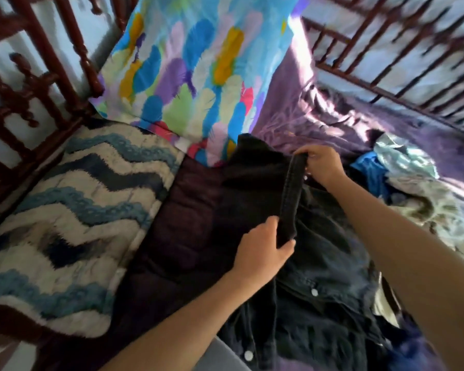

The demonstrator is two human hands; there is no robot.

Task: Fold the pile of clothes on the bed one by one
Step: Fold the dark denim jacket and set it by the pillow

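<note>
On the bed, dark buttoned denim jacket, left hand, right hand, fingers gripping its band

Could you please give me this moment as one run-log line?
step: folding dark denim jacket | left hand: grips band near end | right hand: grips far end | pile of clothes: right of jacket

Counts:
- 2 hands: left, right
- 1 dark denim jacket, with 2 snap buttons clearly showing
- 1 feather-print pillow
- 1 zigzag cushion
- 1 blue garment on the right
- 1 pale green garment on the right
- 2 wooden rails: left, far right
</note>
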